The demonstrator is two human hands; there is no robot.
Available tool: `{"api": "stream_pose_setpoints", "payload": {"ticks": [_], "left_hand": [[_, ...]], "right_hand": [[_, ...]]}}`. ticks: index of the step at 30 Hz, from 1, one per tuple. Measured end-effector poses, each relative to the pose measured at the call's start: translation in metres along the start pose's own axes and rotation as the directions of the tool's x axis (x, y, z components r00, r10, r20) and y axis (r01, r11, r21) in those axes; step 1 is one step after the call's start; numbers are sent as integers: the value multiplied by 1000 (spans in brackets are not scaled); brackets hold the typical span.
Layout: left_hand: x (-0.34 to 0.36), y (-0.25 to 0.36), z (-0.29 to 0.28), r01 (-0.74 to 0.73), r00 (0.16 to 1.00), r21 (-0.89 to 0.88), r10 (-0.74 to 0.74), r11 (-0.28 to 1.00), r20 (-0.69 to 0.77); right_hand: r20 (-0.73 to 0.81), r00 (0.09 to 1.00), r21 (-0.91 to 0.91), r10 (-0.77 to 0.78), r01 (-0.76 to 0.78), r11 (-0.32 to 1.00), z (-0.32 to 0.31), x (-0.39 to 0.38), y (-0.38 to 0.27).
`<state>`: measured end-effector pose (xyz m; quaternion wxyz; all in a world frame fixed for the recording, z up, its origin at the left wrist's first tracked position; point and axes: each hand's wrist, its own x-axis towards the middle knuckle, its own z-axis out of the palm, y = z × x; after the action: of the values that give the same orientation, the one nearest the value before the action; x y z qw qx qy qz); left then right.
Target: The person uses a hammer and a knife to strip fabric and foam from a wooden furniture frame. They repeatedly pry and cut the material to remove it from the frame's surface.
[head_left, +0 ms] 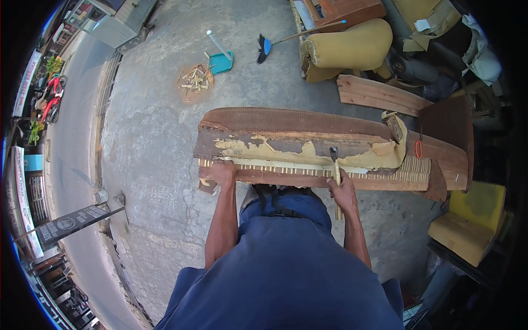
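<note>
A long brown upholstered frame (258, 122) lies across my lap, with torn yellowish padding (385, 154) and a striped, slatted band along its near part. My left hand (224, 173) is closed on a pale strip (264, 164) near the frame's left end; its fingertips are partly hidden. My right hand (342, 190) grips the wooden handle of an upright-held tool (334, 165), probably a hammer, whose dark metal head rests over the padding. An orange-handled tool (418, 147) stands at the frame's right side.
Wood scraps (195, 81), a teal dustpan (221, 63) and a broom (264, 48) lie on the concrete ahead. Piled cushions (349, 47) and planks (374, 96) are at back right. A yellow seat (462, 234) stands right. A street, signboard (71, 223) and red motorbike (52, 96) are left.
</note>
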<state>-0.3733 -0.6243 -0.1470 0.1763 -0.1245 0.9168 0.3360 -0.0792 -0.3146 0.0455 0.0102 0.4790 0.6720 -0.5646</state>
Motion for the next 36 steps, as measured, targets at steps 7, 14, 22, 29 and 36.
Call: {"api": "stream_pose_setpoints", "payload": {"ticks": [7,14,22,29,36], "left_hand": [[-30,103,-25,472,875,-292,-401,832,273],[-10,112,-19,285,893,148,-318,947,318],[-70,126,-10,61,931,-122,-12,991,366],[-193,224,-58,289,566,-648,420,705,710],[-282,358,-26,-735,-211,-368,323,570,923]], "right_hand": [[-157,981,181,117,-88,979,-45,-7,42],[-315,926,363,208,-85,928,-71,-12,85],[-358,894,466,268,-78,881,-95,-14,106],[-358,895,438,266,-91,895,-103,-14,106],[-413,870,473,268,-47,880,-100,-11,95]]}}
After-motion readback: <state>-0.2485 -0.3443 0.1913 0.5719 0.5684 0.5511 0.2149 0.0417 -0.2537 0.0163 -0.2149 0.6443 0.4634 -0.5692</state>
